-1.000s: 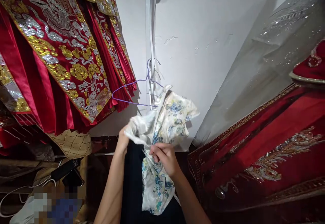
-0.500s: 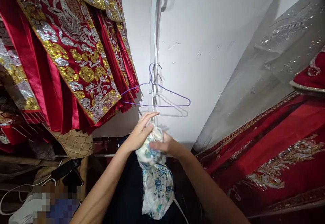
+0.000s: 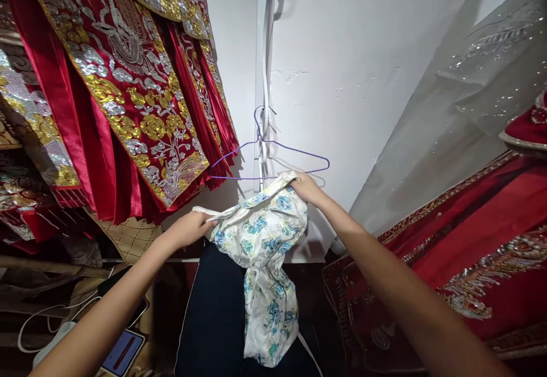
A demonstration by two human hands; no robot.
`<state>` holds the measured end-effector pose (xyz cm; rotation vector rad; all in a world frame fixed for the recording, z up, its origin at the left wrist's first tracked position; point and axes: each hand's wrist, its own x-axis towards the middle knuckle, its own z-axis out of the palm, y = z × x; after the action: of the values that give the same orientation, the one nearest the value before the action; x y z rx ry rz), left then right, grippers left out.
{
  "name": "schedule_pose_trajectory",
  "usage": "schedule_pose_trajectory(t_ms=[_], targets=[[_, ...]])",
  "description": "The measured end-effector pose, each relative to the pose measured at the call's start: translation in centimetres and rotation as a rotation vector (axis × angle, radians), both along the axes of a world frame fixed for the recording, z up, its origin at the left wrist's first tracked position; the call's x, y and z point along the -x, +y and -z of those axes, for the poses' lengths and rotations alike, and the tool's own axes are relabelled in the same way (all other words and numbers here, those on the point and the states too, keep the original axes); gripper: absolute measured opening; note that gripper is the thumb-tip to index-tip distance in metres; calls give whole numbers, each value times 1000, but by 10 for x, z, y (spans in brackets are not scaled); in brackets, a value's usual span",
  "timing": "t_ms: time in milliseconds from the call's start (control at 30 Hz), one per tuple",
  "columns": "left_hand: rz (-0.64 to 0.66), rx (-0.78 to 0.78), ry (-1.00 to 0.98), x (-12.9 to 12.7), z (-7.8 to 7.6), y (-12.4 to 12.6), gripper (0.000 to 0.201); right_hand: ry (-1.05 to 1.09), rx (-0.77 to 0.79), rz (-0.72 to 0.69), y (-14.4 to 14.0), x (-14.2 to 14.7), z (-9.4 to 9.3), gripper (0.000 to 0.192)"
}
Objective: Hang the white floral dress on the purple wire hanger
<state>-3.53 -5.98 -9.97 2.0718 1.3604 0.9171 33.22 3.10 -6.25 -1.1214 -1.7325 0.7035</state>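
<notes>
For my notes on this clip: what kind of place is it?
Probably a costume or bridal-wear storeroom. Red embroidered garments hang closely along the wall, a wire hanger hangs beside them, and both hands spread a floral cloth.

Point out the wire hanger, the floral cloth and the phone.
wire hanger (image 3: 299, 152), head view, right sloping wire.
floral cloth (image 3: 265, 234), head view, spread upper part.
phone (image 3: 122, 351), head view, lit screen.

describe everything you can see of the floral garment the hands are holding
The floral garment is a light, silky-looking cloth, cream with blue and teal flowers. It is stretched between the left hand, which grips a thin edge or strap, and the right hand, which lifts the other corner just under the purple wire hanger. The upper part spreads wide; the rest hangs crumpled over something dark below.
</notes>
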Motion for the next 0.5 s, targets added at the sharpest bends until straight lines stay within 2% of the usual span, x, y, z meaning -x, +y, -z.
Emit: schedule_pose_trajectory(t_ms=[100,200,300,433,500], targets=[[-66,-58,11,6,-6,14,25,-48,-83,35,6,-14,7,24],[-85,-55,-36,-1,-15,29,21,-98,-151,111,4,-29,-2,18],[-35,-55,-1,-10,-27,42,16,-145,-138,141,-5,-33,-11,16],[-88,-317,60,-19,-44,52,3,-98,-73,39,-20,-20,-6,17],[-105,-433,55,-20,-52,54,17,-29,-47,-17,-27,-11,1,16]])
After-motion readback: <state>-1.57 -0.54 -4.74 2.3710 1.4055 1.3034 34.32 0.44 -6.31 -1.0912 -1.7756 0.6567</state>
